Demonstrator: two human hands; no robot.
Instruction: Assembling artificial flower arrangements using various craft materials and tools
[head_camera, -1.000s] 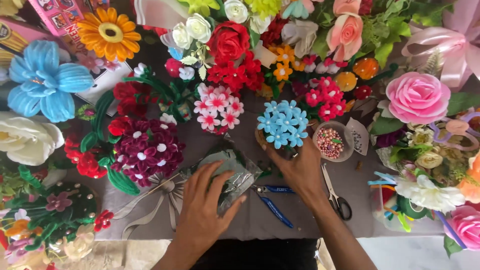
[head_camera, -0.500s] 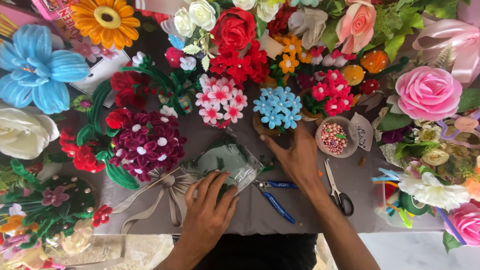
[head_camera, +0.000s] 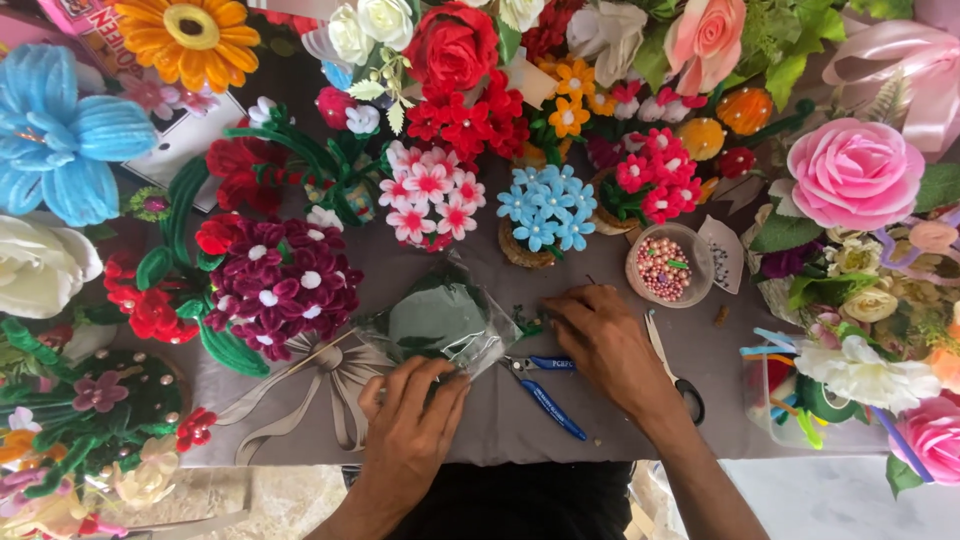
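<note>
The left hand (head_camera: 410, 425) pinned the near corner of a clear bag of green material (head_camera: 440, 322) flat to the counter (head_camera: 560, 420), fingers pressed together. The right hand (head_camera: 600, 340) rested beside it, fingertips curled on the cloth, above blue-handled pliers (head_camera: 545, 385).

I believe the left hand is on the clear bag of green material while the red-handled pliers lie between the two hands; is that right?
Not quite: the pliers have blue handles, not red, as the head view shows. The rest holds: the left hand is on the clear bag of green material, and the pliers lie between it and the right hand.
</note>
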